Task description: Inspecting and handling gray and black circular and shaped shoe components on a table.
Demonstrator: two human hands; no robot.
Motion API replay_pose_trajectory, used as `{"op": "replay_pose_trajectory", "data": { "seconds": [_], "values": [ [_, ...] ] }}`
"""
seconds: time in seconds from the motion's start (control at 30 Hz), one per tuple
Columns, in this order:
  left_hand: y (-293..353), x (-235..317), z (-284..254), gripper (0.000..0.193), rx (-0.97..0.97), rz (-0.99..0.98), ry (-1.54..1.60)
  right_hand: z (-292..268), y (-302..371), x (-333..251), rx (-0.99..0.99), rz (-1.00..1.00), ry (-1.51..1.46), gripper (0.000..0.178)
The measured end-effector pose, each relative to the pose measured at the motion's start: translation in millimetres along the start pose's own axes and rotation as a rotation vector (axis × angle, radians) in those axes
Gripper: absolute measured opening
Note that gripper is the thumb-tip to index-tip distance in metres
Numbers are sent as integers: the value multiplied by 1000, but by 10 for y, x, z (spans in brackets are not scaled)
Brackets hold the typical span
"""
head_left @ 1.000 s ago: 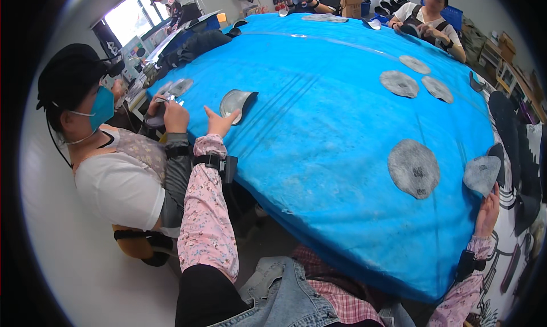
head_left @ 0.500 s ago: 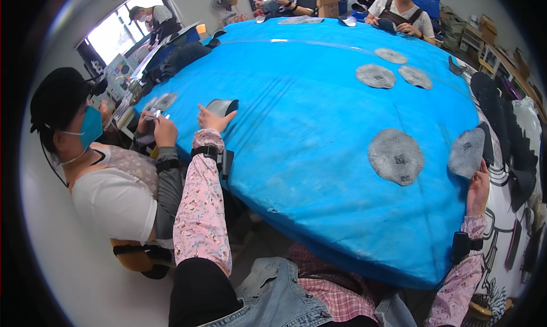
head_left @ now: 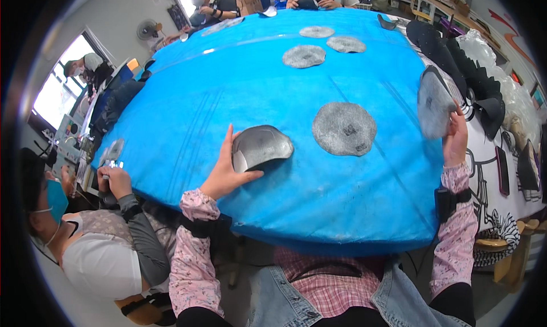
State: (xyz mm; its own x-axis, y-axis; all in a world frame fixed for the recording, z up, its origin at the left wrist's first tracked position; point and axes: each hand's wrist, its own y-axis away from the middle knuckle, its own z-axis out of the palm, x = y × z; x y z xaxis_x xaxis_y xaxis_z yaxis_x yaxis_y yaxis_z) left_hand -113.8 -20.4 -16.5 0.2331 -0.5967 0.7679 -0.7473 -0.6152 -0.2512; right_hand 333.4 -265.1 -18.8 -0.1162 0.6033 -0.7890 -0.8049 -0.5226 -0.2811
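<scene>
In my left hand (head_left: pixel 223 170) is a curved, shiny grey cap visor (head_left: pixel 262 146), held by its left end over the blue table cover. My thumb lies along its lower edge and the fingers go behind it. At the table's right edge, my right hand (head_left: pixel 455 138) grips a grey, fuzzy fabric piece (head_left: pixel 434 111) by its lower right side. A dark curved edge shows behind that piece; I cannot tell whether my hand holds it too. Between my hands a roundish grey fabric piece (head_left: pixel 344 130) with small dark patches lies flat.
Farther back on the blue cover (head_left: pixel 239 93) lie several more grey fabric pieces (head_left: pixel 304 56). A row of black caps or visors (head_left: pixel 484 70) and a phone (head_left: pixel 502 170) lie on the right. A masked co-worker (head_left: pixel 102 241) sits close on my left; others work beyond.
My left hand has closed on the visor and brought it right and nearer to me. The right hand still grips the fabric piece. The whole view has turned rightward.
</scene>
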Motion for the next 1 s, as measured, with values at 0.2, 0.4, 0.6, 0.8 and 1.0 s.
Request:
{"op": "replay_pose_trajectory", "data": {
  "seconds": [0.2, 0.4, 0.6, 0.8, 1.0],
  "values": [
    [72, 744, 226, 73, 89, 110, 402, 539, 625, -554, -147, -133, 69, 39],
    [253, 1145, 985, 73, -380, -97, 1140, 1562, 1375, -527, -830, -86, 386, 43],
    [198, 1343, 977, 66, 43, -23, 1116, 1485, 1550, -415, -845, -213, 522, 43],
    [186, 1485, 933, 74, 168, 116, 772, 1449, 1481, -518, -801, -246, 320, 63],
    [240, 1491, 894, 75, 115, 201, 644, 1600, 1442, -413, -742, -451, 895, 47]
  ]
}}
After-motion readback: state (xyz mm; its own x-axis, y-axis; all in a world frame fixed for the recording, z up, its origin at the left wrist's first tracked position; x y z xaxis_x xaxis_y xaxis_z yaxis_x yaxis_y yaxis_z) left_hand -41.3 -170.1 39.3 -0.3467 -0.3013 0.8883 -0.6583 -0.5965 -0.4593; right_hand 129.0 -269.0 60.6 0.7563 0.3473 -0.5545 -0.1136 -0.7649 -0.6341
